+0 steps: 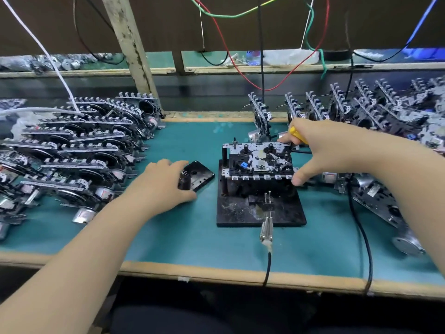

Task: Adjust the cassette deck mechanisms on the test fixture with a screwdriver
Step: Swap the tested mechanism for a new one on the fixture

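Observation:
A cassette deck mechanism (258, 161) sits on top of the black test fixture (240, 210) in the middle of the green bench. My right hand (322, 150) holds a yellow-handled screwdriver (298, 135) in its curled fingers, and its thumb and fingers span the right side of the mechanism. The screwdriver's tip is hidden behind the hand. My left hand (163, 182) grips a black cassette (199, 175) that lies on the mat just left of the fixture.
Stacked deck mechanisms (77, 150) fill the left of the bench; another pile (375, 109) crowds the back right. A metal clip on a black cable (266, 227) lies at the fixture's front edge. Loose motors (407, 244) and cables (361, 227) lie at the right.

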Demonstrator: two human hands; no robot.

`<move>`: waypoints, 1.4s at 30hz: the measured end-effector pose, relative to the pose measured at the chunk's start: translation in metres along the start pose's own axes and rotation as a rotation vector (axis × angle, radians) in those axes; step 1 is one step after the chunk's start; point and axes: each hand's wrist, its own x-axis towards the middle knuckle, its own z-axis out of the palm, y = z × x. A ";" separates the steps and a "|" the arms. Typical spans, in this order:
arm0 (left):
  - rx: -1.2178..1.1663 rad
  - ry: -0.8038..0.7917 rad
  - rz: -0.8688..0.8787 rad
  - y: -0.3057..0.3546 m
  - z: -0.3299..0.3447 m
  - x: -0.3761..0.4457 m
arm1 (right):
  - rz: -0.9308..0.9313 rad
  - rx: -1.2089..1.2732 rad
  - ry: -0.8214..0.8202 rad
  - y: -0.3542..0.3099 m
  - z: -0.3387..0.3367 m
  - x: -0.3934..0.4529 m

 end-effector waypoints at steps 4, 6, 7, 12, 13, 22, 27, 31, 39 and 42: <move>-0.386 0.268 0.044 -0.005 -0.020 -0.007 | 0.004 0.023 0.000 0.003 0.001 -0.001; -0.651 0.380 0.176 0.010 -0.037 -0.009 | 0.005 0.050 0.004 0.003 0.002 -0.002; -0.705 0.388 0.288 0.023 -0.044 -0.010 | 0.006 0.060 0.006 0.003 0.001 -0.002; -0.373 0.194 0.612 0.079 -0.043 0.002 | 0.015 0.025 -0.006 -0.001 -0.002 -0.006; -0.341 0.194 0.628 0.081 -0.040 0.006 | 0.011 0.018 0.006 0.000 -0.002 -0.009; -0.270 0.129 0.639 0.075 -0.032 0.005 | -0.097 0.375 0.436 -0.015 0.026 -0.028; -0.208 0.127 0.686 0.073 -0.038 0.000 | -0.041 0.563 0.548 -0.011 0.045 -0.025; -0.178 0.185 0.660 0.074 -0.037 0.000 | -0.036 0.650 0.589 -0.012 0.054 -0.025; -0.183 0.280 0.659 0.060 -0.004 0.000 | -0.014 0.706 0.602 -0.015 0.060 -0.030; -0.261 0.286 0.620 0.055 0.009 -0.007 | -0.013 0.727 0.590 -0.013 0.063 -0.031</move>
